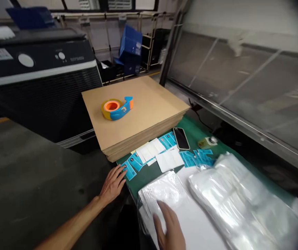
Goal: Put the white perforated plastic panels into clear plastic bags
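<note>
My left hand reaches to the table's near left edge, its fingers stretched and slightly apart, fingertips at a blue printed card. Lower down, my right hand is over a white item in a clear plastic bag; its thumb and fingers are apart, and whether they touch the bag I cannot tell. More blue cards and folded white papers lie in a row beyond the bag. Further right is a loose pile of blue cards.
Flat cardboard sheets are stacked at the back, with a blue-and-orange tape dispenser on top. A phone, a small bottle and a heap of clear plastic bags lie on the green tabletop. A black machine stands left.
</note>
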